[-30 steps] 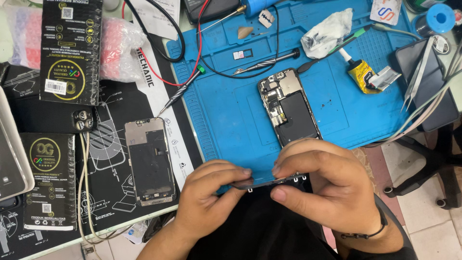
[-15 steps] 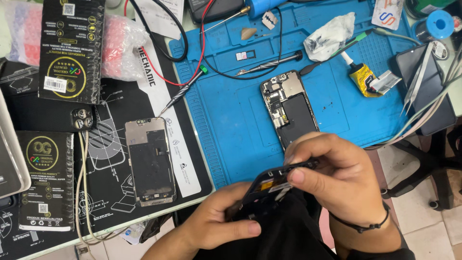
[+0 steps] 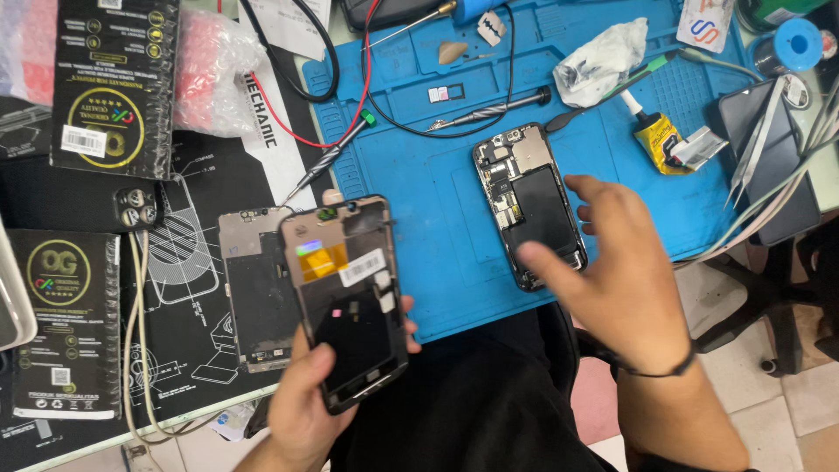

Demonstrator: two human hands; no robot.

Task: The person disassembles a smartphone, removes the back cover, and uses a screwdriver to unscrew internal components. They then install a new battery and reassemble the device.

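Note:
My left hand (image 3: 306,398) holds a detached phone screen panel (image 3: 348,297) by its lower end, back side up, showing an orange flex patch and a white label. It hovers over the edge between the black mat and the blue repair mat (image 3: 437,227). My right hand (image 3: 616,271) is empty, fingers spread, reaching over the lower end of an opened phone body (image 3: 529,197) that lies on the blue mat with its insides exposed. Another screen panel (image 3: 253,288) lies on the black mat just left of the held one.
On the blue mat lie a screwdriver (image 3: 494,109), a crumpled wipe (image 3: 603,57), a yellow glue tube (image 3: 660,140), tweezers (image 3: 760,131) and red and black probe leads (image 3: 336,149). Black product boxes (image 3: 109,83) and a white cable (image 3: 135,332) sit at the left.
Both hands held the screen panel at the table's front edge. Now the left hand alone has lifted it, back side up, and the right hand has let go and moved toward the opened phone.

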